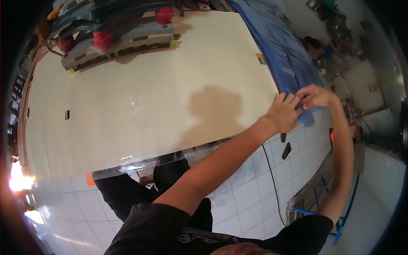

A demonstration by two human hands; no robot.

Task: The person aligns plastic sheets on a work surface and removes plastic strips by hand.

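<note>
At the table's right edge, a crumpled blue plastic sheet [289, 59] runs along the side and droops past the corner. My left hand [283, 112] reaches across to its near end, with bent fingers closed on the plastic. Just beside it, my right hand [314, 96] pinches the same sheet, fingertips almost touching those of my left. The exact grip is partly hidden where the hands meet. Under the sheet's edge lies the cream-coloured table cover [161, 93], with my shadow falling on it.
A machine with red spools of thread [103, 39] stands on the far left of the table. A black cable [274, 182] and a dark sandal [287, 151] lie on the tiled floor. To the right is a blue metal frame [335, 229]. Clutter fills the upper right.
</note>
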